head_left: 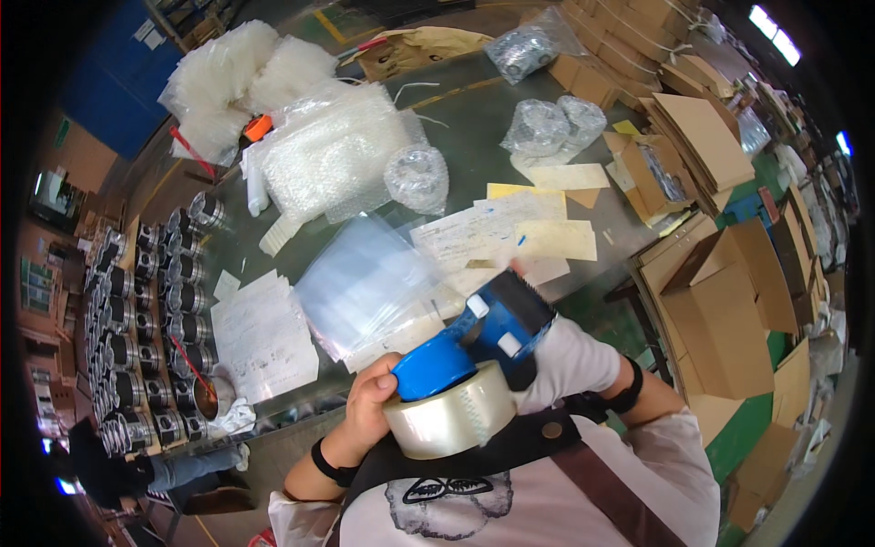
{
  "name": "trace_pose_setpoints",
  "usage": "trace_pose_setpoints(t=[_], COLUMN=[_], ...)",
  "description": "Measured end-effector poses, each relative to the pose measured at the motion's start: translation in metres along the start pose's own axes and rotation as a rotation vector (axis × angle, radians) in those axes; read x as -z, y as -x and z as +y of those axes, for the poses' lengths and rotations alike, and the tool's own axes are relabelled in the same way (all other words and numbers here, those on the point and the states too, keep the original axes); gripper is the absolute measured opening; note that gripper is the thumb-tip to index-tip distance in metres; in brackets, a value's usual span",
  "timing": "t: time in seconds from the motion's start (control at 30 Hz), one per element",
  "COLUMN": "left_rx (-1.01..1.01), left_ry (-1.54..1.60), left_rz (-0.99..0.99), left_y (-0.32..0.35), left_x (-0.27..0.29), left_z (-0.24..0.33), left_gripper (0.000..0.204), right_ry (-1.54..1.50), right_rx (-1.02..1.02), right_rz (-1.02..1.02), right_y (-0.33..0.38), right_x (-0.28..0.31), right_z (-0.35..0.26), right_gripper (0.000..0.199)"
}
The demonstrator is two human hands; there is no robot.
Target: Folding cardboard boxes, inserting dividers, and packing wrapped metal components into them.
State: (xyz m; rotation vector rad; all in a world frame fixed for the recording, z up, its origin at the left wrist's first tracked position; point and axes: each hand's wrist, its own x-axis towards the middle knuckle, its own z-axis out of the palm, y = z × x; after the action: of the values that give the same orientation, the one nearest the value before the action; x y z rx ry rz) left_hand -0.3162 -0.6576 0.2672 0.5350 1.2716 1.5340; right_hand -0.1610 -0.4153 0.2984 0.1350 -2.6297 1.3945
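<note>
**Both Hands Meet at the Tape Dispenser**

You hold a blue tape dispenser (497,319) close to your apron, to the right of and nearer you than the stack of clear bags (365,283) on the table (465,118). Its round blue hub (433,365) stands proud of a clear tape roll (447,424); whether the roll is fully seated cannot be told from here.

The work looks like a matter of lining up roll and hub. You would do it best by holding the frame rigid, pressing the roll square and evenly around its rim, and checking that the tape's free end runs the right way. Mind your fingertips near the cutting end.

Your right hand (574,365), white-gloved, is closed around the dispenser's body, its fingers mostly hidden. Your left hand (369,401) curls about the roll's left edge, thumb where hub and roll meet; its grip spans only that edge, and how hard it presses cannot be judged. Papers (469,242) lie just right of the bags, bubble wrap (337,150) beyond them.
</note>
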Motion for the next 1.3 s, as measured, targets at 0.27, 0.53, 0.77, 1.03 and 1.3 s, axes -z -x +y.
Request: trace_pose_setpoints(t=[0.27, 0.53, 0.77, 1.03, 1.3], left_rx=[-0.273, -0.038, -0.028, -0.107, -0.180], left_ry=[0.003, -0.074, -0.095, -0.331, -0.355], left_rz=[-0.174, -0.261, -0.354, -0.405, 0.066], left_y=[-0.025, -0.028, -0.038, -0.038, -0.005], left_x=[-0.004, -0.025, -0.008, -0.009, 0.000], left_z=[0.004, 0.028, 0.023, 0.021, -0.003], left_gripper=[0.068, 0.072, 0.095, 0.102, 0.076], right_ry=[-0.234, -0.476, -0.340, -0.493, -0.629], right_rx=[0.232, 0.133, 0.174, 0.129, -0.234], right_rz=[0.018, -0.197, -0.040, -0.013, 0.041], right_y=[0.003, -0.018, -0.004, -0.015, -0.031], right_x=[-0.003, 0.014, -0.024, -0.011, -0.024], right_z=[0.006, -0.002, 0.043, 0.029, 0.040], right_gripper=[0.118, 0.106, 0.096, 0.087, 0.076])
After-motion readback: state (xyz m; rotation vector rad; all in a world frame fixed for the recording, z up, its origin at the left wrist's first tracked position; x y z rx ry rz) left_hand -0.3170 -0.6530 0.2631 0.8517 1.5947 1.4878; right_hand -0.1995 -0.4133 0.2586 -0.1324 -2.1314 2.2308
